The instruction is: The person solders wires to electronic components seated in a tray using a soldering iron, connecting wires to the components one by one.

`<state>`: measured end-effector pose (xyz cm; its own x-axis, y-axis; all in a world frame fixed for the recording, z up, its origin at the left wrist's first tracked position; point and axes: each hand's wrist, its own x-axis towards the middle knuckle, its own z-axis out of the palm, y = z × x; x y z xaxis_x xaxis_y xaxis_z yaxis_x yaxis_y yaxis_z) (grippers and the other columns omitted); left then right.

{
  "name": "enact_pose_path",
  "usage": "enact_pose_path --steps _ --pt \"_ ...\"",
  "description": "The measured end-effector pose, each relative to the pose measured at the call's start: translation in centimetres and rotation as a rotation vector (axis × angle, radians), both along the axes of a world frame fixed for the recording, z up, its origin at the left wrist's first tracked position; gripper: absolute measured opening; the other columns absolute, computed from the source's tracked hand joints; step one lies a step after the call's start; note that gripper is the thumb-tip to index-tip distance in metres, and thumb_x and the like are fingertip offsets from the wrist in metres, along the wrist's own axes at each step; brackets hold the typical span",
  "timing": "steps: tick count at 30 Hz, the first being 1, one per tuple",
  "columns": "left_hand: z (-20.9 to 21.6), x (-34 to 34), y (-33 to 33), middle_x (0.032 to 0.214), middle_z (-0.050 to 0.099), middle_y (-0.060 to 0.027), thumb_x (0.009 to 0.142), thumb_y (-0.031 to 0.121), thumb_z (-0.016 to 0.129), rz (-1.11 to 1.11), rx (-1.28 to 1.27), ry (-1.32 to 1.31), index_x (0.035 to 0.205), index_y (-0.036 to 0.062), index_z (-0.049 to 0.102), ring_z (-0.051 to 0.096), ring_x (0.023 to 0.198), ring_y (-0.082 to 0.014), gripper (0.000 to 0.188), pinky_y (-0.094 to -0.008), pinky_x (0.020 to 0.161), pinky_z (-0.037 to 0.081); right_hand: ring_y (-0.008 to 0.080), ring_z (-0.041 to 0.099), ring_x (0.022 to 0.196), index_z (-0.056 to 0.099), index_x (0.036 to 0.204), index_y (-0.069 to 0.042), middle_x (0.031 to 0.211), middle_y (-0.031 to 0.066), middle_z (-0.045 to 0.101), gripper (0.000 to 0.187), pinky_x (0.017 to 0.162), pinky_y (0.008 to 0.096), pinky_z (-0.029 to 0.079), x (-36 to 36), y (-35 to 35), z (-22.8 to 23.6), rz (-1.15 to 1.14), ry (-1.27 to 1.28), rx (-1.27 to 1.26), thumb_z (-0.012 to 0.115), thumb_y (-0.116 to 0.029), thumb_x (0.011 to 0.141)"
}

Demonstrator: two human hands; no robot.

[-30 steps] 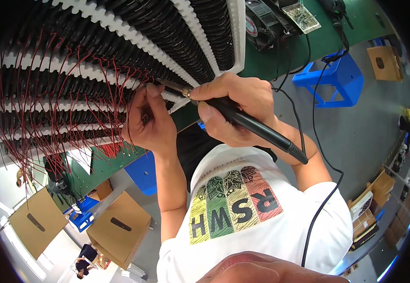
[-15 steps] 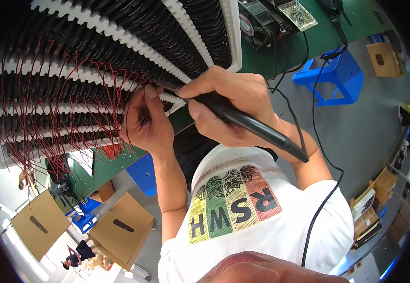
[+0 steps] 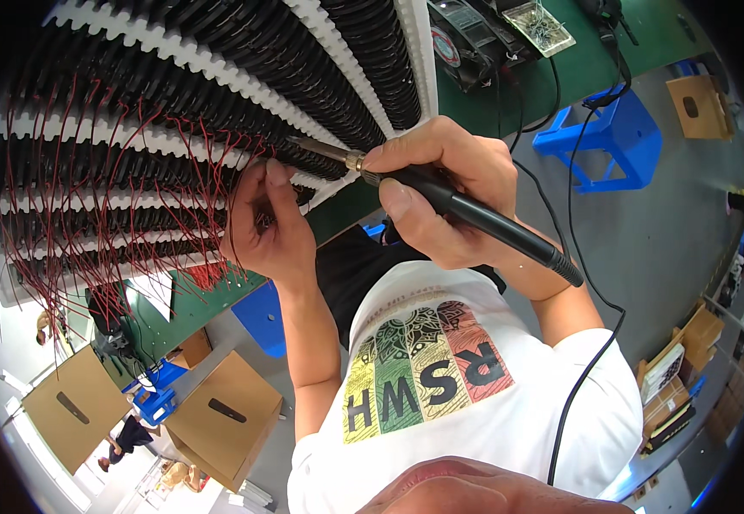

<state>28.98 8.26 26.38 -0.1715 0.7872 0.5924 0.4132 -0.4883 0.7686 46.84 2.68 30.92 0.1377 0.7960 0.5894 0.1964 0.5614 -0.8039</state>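
Right hand: gripped one soldering iron, tip near the black parts.
Left hand: curled narrow beside the tip; its hold could not be told.
Red wires: many, uncountable, trailed across one white rack.
Blue stool: one stood rightward.

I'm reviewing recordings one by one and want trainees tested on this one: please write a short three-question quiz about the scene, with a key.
1. What does the right hand hold? A) pliers B) a soldering iron C) a screwdriver
2. True or false: the left hand also grips that tool's handle.
3. Fill in the colour: the tabletop is ____.

Key:
1. B
2. False; the left hand is off the handle, beside thin red wires.
3. Green
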Motion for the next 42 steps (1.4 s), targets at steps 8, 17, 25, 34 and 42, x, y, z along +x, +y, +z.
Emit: enact_pose_path --steps 8,17,25,34,42 --pt "2.2 -0.9 0.3 0.067 0.068 -0.003 0.086 0.007 0.075 -0.016 0.095 0.448 0.091 0.0016 0.074 0.044 0.05 -0.0083 0.007 -0.0216 0.049 0.037 0.0067 0.038 0.043 0.068 0.096 0.002 0.057 -0.0023 0.057 0.018 0.044 0.019 0.032 0.0 0.4 -0.1 0.022 -0.001 -0.012 0.067 -0.009 0.082" --pt "4.3 -0.7 0.1 0.068 0.066 -0.0025 0.081 0.002 0.076 -0.08 -0.09 0.411 0.087 0.0022 0.073 0.048 0.052 -0.0117 0.007 -0.024 0.049 0.038 0.007 0.038 0.042 0.068 0.095 0.001 0.057 -0.0016 0.057 0.017 0.044 0.0194 0.032 -0.1 0.9 0.1 0.028 -0.03 -0.027 0.066 -0.008 0.081" --pt "3.7 -0.8 0.4 0.061 0.064 -0.0009 0.085 0.007 0.076 -0.084 -0.048 0.389 0.086 0.0004 0.074 0.041 0.049 -0.0082 0.007 -0.0226 0.046 0.032 0.0081 0.041 0.042 0.069 0.094 0.002 0.058 -0.0005 0.059 0.017 0.043 0.02 0.033 0.0 1.3 0.2 0.042 -0.09 -0.048 0.067 -0.007 0.079" --pt "3.6 -0.7 0.6 0.06 0.062 0.0006 0.085 0.008 0.076 -0.074 -0.021 0.418 0.086 0.0003 0.074 0.04 0.049 -0.008 0.008 -0.0226 0.046 0.032 0.0081 0.04 0.044 0.069 0.094 0.001 0.061 0.001 0.061 0.017 0.045 0.0198 0.034 0.0 1.1 0.6 0.03 -0.044 -0.052 0.065 -0.003 0.077" --pt "3.3 -0.6 0.6 0.069 0.068 -0.0018 0.081 0.005 0.077 -0.071 -0.083 0.394 0.087 0.0016 0.073 0.05 0.052 -0.0101 0.008 -0.023 0.049 0.039 0.0055 0.035 0.044 0.065 0.099 0.003 0.059 -0.0014 0.056 0.016 0.045 0.0188 0.027 1.2 0.0 0.2 0.047 0.034 -0.093 0.064 -0.007 0.086"
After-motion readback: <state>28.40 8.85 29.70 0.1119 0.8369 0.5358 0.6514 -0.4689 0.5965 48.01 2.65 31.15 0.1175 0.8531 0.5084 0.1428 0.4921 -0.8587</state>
